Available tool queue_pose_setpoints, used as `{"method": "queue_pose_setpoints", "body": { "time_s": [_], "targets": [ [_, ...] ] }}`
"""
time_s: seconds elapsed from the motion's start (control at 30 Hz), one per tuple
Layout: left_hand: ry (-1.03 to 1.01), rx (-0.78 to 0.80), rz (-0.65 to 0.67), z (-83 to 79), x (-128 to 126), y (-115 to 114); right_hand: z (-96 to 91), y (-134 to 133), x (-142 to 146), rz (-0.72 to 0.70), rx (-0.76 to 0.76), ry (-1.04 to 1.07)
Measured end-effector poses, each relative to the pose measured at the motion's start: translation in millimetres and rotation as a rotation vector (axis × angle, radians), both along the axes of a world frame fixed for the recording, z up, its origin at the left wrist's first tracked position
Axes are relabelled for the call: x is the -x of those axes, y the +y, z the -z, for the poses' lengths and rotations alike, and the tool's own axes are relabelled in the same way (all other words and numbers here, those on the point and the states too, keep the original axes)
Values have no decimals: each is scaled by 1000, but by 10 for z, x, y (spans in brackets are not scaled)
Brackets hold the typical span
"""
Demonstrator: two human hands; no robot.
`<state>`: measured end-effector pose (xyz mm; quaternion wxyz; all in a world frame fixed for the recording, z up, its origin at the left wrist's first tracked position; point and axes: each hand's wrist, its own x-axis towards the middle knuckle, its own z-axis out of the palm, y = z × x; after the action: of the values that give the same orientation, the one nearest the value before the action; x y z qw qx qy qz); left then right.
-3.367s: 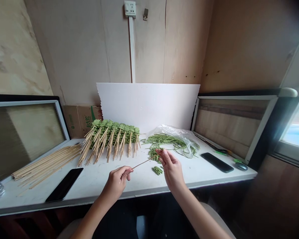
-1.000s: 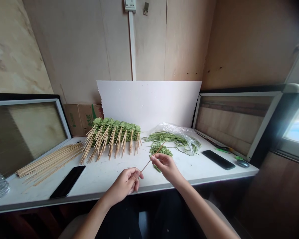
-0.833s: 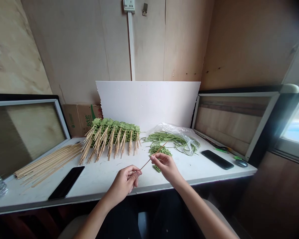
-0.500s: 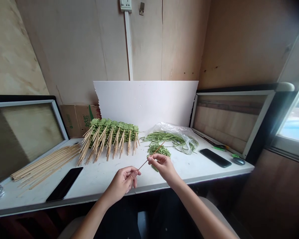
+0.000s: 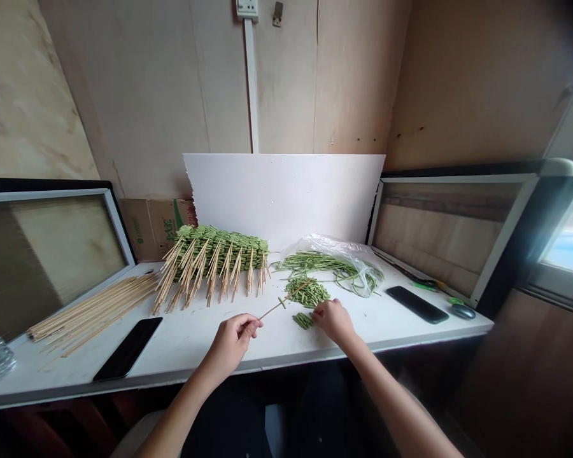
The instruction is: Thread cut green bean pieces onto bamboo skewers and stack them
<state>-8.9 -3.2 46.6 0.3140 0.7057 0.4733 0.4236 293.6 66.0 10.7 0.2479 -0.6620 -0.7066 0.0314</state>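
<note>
Threading seems underway: left fingers (image 5: 253, 326) pinch a skewer (image 5: 270, 310) carrying one bean (image 5: 281, 303); right fingers (image 5: 319, 312), front-right of the pile (image 5: 315, 293), their hold unclear, likely must add another.

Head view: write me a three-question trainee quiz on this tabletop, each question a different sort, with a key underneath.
1. Multiple choice. What does the left hand hold?
A) a phone
B) a thin skewer
C) a bottle

2. True or false: the right hand also grips that skewer.

3. Fill in the blank: the long green strands lie partly under a clear ____.

Key:
1. B
2. False; it is off the skewer, beside the small group of cut green pieces. Whether it touches them is hard to tell.
3. plastic bag
</note>
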Motion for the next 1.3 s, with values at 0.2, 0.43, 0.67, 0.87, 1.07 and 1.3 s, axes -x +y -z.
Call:
{"method": "queue_pose_setpoints", "body": {
  "time_s": [0.2,0.43,0.67,0.87,1.07,1.3],
  "targets": [
    [41,-64,-22,-43,-19,-20,-98,23,-44,-91,-29,220],
    [104,-212,-83,-24,-2,-19,-520,-94,-28,-450,112,1293],
    [144,-301,-76,17,26,-15,-591,-168,88,-521,202,1617],
    [151,-324,-85,41,36,2,-576,-170,83,-485,203,1653],
    [179,-344,-95,35,37,2,-623,-191,83,-433,144,1553],
    [215,-399,-120,31,47,-12,-642,-222,115,-391,58,1450]
  ]
}}
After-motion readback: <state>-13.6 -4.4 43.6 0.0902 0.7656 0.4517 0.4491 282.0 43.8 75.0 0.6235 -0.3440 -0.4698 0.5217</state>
